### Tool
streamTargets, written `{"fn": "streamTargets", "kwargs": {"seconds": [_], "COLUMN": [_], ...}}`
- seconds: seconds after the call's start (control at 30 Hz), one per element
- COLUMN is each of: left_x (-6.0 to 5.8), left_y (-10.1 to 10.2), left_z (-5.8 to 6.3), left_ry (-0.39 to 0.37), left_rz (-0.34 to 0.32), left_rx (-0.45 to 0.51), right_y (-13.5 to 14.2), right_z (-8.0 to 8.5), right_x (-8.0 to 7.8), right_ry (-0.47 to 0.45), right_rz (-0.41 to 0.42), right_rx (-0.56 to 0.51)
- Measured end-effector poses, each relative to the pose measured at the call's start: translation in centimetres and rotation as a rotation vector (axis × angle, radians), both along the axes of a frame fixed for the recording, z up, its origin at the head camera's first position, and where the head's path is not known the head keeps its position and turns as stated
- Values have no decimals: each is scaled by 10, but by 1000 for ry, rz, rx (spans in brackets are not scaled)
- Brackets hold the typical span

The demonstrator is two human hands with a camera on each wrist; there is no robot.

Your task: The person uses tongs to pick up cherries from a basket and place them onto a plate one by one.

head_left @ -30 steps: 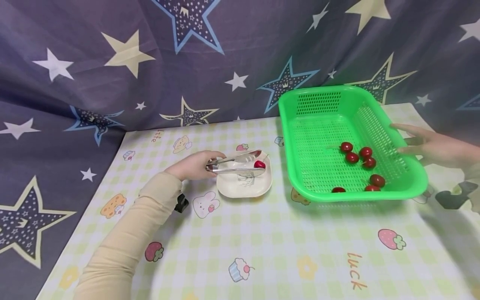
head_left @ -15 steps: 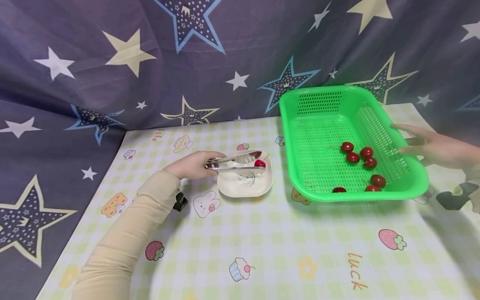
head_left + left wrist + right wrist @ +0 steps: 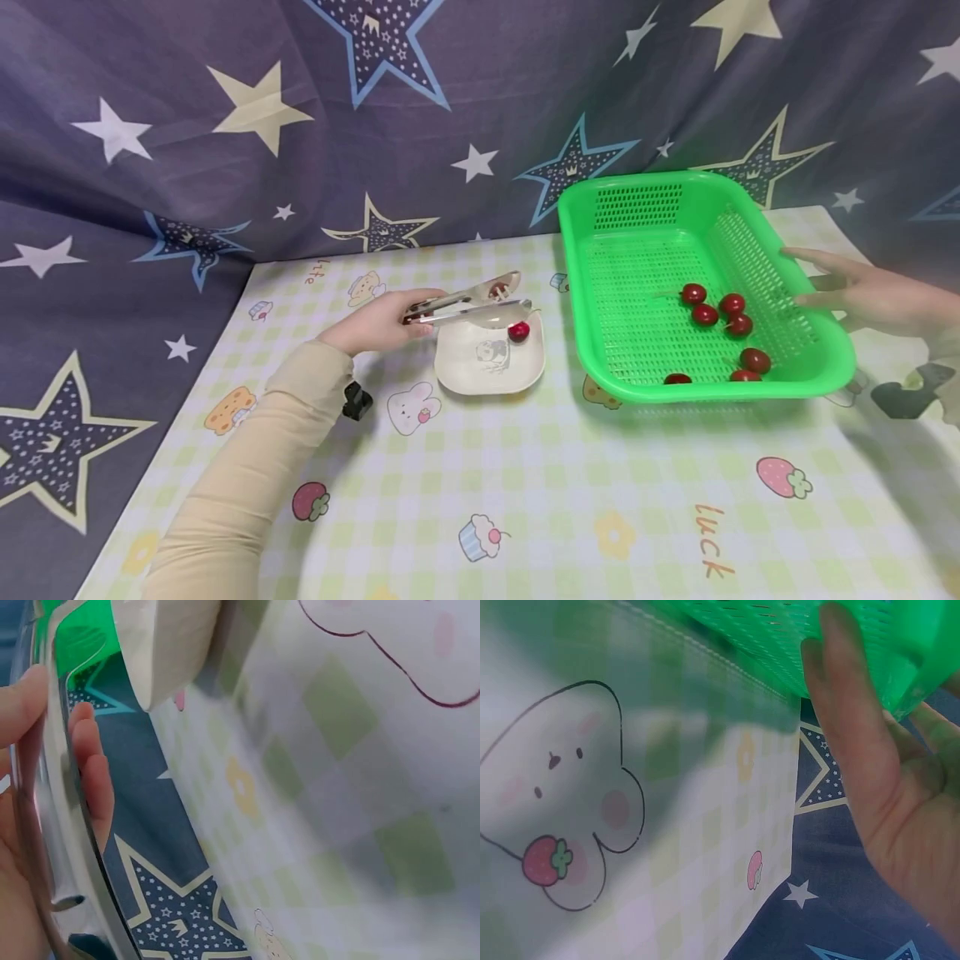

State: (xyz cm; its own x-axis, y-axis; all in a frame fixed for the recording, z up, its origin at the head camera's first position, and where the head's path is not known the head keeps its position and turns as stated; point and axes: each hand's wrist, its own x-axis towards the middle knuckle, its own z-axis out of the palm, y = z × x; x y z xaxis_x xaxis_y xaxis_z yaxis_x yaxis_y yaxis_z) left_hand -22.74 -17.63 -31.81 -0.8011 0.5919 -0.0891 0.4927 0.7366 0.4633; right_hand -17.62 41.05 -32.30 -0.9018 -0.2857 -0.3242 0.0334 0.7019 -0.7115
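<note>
My left hand (image 3: 378, 323) grips a pair of metal tongs (image 3: 504, 315) by the handle end; in the left wrist view, the thumb and curled fingers lie on either side of the tongs (image 3: 75, 802). The arms of the tongs are spread apart above a small white plate (image 3: 487, 382) with a panda print. One red cherry (image 3: 518, 332) lies on that plate, just below the tong tips. My right hand (image 3: 873, 292) rests its extended fingers against the right side of a green plastic basket (image 3: 592, 367). Inside the basket are several cherries (image 3: 705, 315).
A checked cloth with cartoon prints (image 3: 555, 492) covers the table. Behind it hangs a dark blue curtain with stars (image 3: 420, 158). The basket's tall rim stands to the right of the plate, close to the curtain.
My left hand has raised the tongs from low over the plate, where the cherry was between their tips. The cherry now lies on the plate beneath them. My right hand has kept its place.
</note>
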Motion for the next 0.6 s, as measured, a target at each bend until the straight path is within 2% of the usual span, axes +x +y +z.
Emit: {"fn": "streamTargets", "kwargs": {"seconds": [0.23,0.4,0.6], "left_x": [4,6,7], "left_y": [2,11,25], "left_z": [5,15,26], "left_ry": [13,-30,-41], "left_rz": [-11,4,-6], "left_rx": [43,56,73], "right_y": [-2,-3,-2], "right_z": [1,3,4], "right_x": [1,0,1], "right_ry": [6,8,4], "right_rz": [11,9,11], "right_rx": [18,27,10]}}
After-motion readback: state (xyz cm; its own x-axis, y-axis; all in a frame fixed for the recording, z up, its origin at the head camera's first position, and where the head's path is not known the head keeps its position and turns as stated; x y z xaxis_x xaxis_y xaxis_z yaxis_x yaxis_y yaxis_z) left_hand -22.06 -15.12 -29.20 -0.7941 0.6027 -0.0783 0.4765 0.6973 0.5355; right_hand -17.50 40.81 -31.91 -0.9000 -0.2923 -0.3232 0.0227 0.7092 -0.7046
